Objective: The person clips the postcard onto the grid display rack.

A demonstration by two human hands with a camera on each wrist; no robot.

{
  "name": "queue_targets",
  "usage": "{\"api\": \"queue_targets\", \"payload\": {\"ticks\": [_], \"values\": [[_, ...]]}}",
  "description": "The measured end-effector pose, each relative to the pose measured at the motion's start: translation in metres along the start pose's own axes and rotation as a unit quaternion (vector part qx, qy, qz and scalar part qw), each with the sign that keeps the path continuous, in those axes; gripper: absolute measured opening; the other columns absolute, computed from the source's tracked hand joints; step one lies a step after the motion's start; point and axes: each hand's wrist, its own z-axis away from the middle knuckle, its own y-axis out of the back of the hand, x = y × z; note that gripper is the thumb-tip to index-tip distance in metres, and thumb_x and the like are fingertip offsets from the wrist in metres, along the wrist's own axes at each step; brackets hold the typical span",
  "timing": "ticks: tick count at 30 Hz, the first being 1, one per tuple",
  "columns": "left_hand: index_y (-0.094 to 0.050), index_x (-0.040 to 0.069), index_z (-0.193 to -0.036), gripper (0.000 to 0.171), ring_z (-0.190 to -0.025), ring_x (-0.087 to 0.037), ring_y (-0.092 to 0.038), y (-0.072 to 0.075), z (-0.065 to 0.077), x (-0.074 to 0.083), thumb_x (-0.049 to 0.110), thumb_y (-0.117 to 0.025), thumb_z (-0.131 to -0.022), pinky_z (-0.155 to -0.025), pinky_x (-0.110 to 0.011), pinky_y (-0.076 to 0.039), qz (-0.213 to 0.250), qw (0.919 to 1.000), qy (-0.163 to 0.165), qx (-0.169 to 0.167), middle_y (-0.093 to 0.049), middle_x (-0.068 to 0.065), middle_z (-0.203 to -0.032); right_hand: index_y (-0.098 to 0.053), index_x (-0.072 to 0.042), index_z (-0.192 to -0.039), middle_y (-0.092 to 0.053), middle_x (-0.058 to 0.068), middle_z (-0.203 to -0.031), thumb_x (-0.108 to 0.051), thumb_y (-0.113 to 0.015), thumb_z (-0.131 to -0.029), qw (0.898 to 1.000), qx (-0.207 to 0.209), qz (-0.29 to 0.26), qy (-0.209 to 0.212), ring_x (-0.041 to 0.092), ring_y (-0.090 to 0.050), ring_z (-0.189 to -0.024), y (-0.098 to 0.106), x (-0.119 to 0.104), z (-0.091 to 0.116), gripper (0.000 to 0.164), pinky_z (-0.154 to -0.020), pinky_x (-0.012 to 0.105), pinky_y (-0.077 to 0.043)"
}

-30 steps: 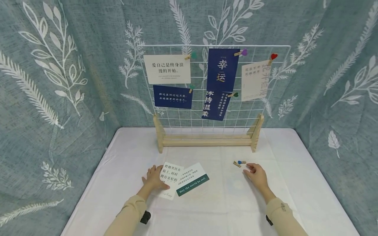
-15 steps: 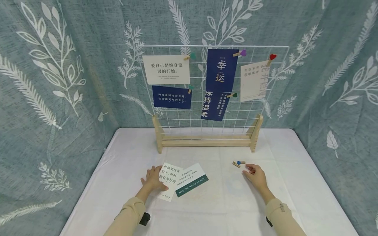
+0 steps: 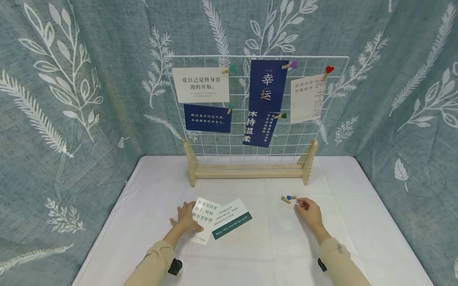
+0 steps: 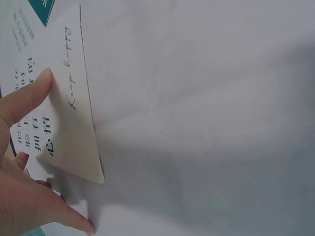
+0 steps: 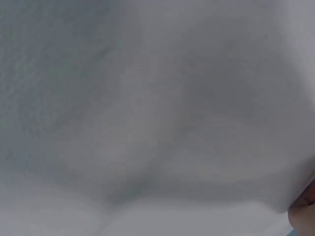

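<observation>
In the head view, my left hand rests over the left part of a white card with green writing. The thumb lies on the card's face in the left wrist view, while other fingers spread past its edge. A white-and-green card lies just right of it. My right hand is low over the table with loosely bent fingers, nothing visible between them. Its fingertips are right beside a small clothespin with a blue heart and a plain wooden clothespin. The right wrist view shows only a bit of that hand.
Behind the cards stands a white wire grid in a wooden base. Several cards hang there by heart clothespins, among them a dark blue card and a white card. A patterned curtain surrounds the white table.
The head view has shifted slightly. My right fingers seem drawn a little closer together beside the clothespins. The left hand stays over the card, and both clothespins lie where they were.
</observation>
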Motion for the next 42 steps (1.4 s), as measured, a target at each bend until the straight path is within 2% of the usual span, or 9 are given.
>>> {"api": "queue_targets", "payload": {"ticks": [6,10,15,19,23,27,31,34,42], "values": [[-0.030,-0.001,-0.142,0.095,-0.139,-0.053,-0.002,-0.003,0.002,-0.002,0.005,-0.082,-0.063,-0.105,-0.075,0.001,0.005,0.9999,-0.003,0.011,-0.011,-0.032,-0.151,-0.065,0.008,-0.100,-0.063,0.017,-0.079,-0.001,-0.065,-0.083,0.999,-0.034,0.017,0.000,0.012,-0.052,-0.067,0.002,-0.006,-0.006,0.020,-0.062,0.022,-0.042],[-0.032,-0.001,-0.140,0.094,-0.138,-0.052,-0.013,-0.005,0.007,-0.002,0.004,-0.082,-0.061,-0.103,-0.077,-0.004,0.017,0.9992,-0.011,0.035,-0.025,-0.030,-0.148,-0.066,0.007,-0.100,-0.063,0.016,-0.080,-0.002,-0.065,-0.084,0.999,-0.042,0.029,0.008,0.017,-0.055,-0.069,0.000,-0.009,-0.007,0.019,-0.061,0.022,-0.043],[-0.037,-0.001,-0.137,0.091,-0.127,-0.048,-0.035,-0.009,0.013,0.001,0.005,-0.084,-0.059,-0.100,-0.078,-0.015,0.013,0.9970,-0.024,0.072,-0.045,-0.026,-0.135,-0.067,0.007,-0.098,-0.062,0.015,-0.079,-0.003,-0.065,-0.083,0.998,-0.039,0.039,0.025,0.018,-0.055,-0.068,-0.003,-0.011,-0.007,0.018,-0.059,0.022,-0.043],[-0.038,-0.002,-0.135,0.090,-0.118,-0.049,-0.044,-0.011,0.017,0.003,0.008,-0.085,-0.059,-0.096,-0.075,-0.028,0.000,0.9951,-0.033,0.094,-0.050,-0.028,-0.127,-0.067,0.007,-0.098,-0.062,0.014,-0.079,-0.004,-0.065,-0.084,0.997,-0.039,0.054,0.033,0.020,-0.056,-0.070,-0.006,-0.009,-0.009,0.017,-0.061,0.026,-0.045],[-0.038,-0.001,-0.135,0.090,-0.110,-0.048,-0.046,-0.011,0.019,0.006,0.010,-0.085,-0.059,-0.088,-0.066,-0.039,-0.021,0.9940,-0.020,0.106,-0.052,-0.027,-0.119,-0.067,0.006,-0.097,-0.062,0.014,-0.079,-0.004,-0.065,-0.084,0.997,-0.041,0.052,0.038,0.021,-0.056,-0.070,-0.008,-0.009,-0.011,0.016,-0.063,0.028,-0.045],[-0.036,0.002,-0.136,0.089,-0.104,-0.044,-0.049,-0.011,0.020,0.008,0.009,-0.084,-0.061,-0.082,-0.060,-0.041,-0.025,0.9940,-0.007,0.106,-0.054,-0.025,-0.111,-0.067,0.005,-0.096,-0.062,0.014,-0.080,-0.002,-0.067,-0.082,0.997,-0.040,0.048,0.042,0.021,-0.055,-0.070,-0.008,-0.012,-0.012,0.015,-0.063,0.029,-0.045],[-0.032,0.001,-0.138,0.090,-0.085,-0.034,-0.059,-0.011,0.020,0.010,0.006,-0.081,-0.064,-0.073,-0.046,-0.050,-0.007,0.9951,-0.019,0.096,-0.061,-0.023,-0.101,-0.067,0.005,-0.096,-0.063,0.014,-0.081,-0.002,-0.068,-0.081,0.997,-0.036,0.050,0.042,0.021,-0.056,-0.071,-0.009,-0.015,-0.014,0.016,-0.063,0.029,-0.045],[-0.029,0.000,-0.138,0.089,-0.072,-0.027,-0.061,-0.010,0.021,0.011,0.004,-0.080,-0.065,-0.061,-0.035,-0.050,0.000,0.9953,-0.032,0.091,-0.064,-0.021,-0.095,-0.066,0.005,-0.097,-0.063,0.015,-0.083,-0.002,-0.068,-0.081,0.997,-0.039,0.054,0.043,0.021,-0.057,-0.072,-0.010,-0.017,-0.016,0.017,-0.064,0.028,-0.046],[-0.028,-0.002,-0.139,0.084,-0.074,-0.029,-0.061,-0.006,0.022,0.010,-0.001,-0.074,-0.070,-0.063,-0.037,-0.050,0.028,0.9953,-0.039,0.084,-0.064,-0.023,-0.094,-0.066,0.007,-0.099,-0.056,0.011,-0.076,-0.001,-0.068,-0.080,0.992,-0.060,0.090,0.063,0.018,-0.049,-0.066,-0.015,-0.028,-0.019,0.021,-0.059,0.026,-0.040]]}}
